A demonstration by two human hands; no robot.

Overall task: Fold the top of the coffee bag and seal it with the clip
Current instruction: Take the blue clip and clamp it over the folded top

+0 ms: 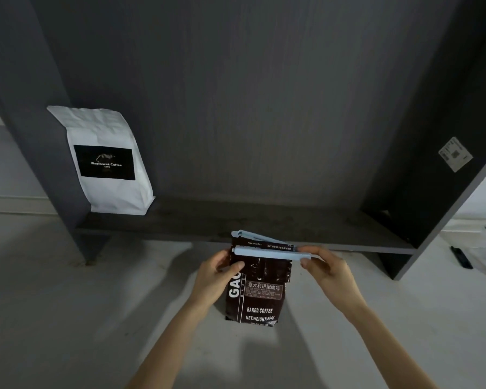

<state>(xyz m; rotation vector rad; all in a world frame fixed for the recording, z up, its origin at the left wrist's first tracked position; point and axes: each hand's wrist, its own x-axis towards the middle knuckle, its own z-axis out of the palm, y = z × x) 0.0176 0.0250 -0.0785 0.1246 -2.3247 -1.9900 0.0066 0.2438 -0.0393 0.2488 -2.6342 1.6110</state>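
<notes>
Shelf edge (pixel 348 247) seemingly just behind clip (pixel 267 251).

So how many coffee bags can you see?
2. A white bag stands on the left of the dark shelf. A brown bag is in front, held by the left hand, with the right hand on its clip.

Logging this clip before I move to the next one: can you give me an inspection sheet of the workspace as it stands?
Surface: pale floor, bare around the bag.
Job's things: dark coffee bag upright, top folded over; pale blue clip set across the fold, its far arm raised at an angle, not yet snapped shut.
Clutter: white coffee bag on the dark shelf; black object on the floor at right.
Hands: left hand grips the bag's upper left; right hand pinches the clip's right end.
Cables: nothing seen.
Surroundings: dark shelving unit, label on its right panel.
</notes>
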